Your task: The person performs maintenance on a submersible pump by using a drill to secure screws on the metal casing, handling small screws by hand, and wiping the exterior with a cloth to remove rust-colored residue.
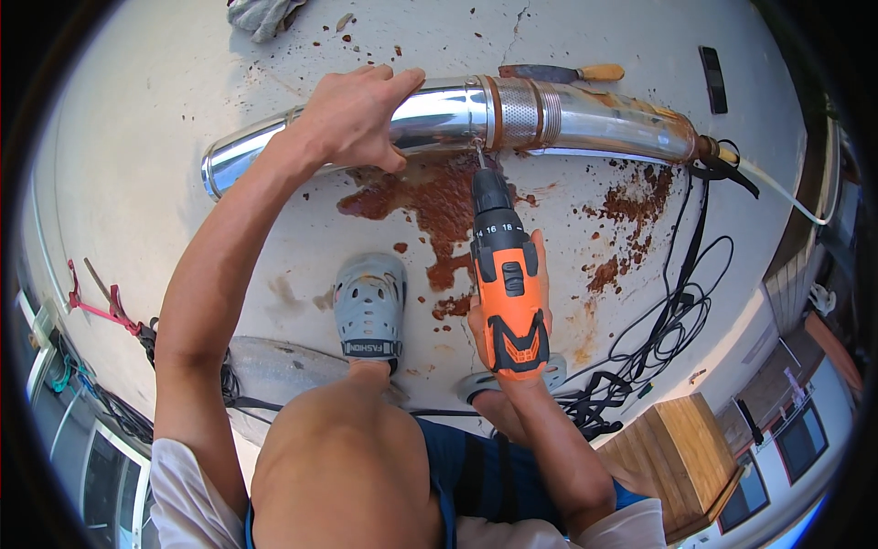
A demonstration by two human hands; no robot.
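Observation:
A long, shiny steel submersible pump (439, 114) lies across the concrete floor, with a perforated strainer band (519, 112) at its middle and brown rust stains around the joint. Spread over the pump left of that band, my left hand (361, 119) grips it, thumb on the near side. My right hand (541, 274) is wrapped around an orange and black cordless drill (510, 302), its handle hidden beneath the body. The drill's thin bit (481, 157) points away from me and meets the pump's near side at the joint; whether it sits in a screw is too small to tell.
Wet reddish-brown mud (439, 215) is smeared on the floor before the pump. Beyond lie a wooden-handled scraper (567, 72), a dark phone-like slab (712, 80) and a grey rag (263, 16). Black cable (672, 320) coils at right, near a wooden box (672, 457). Pink straps (105, 306) lie left.

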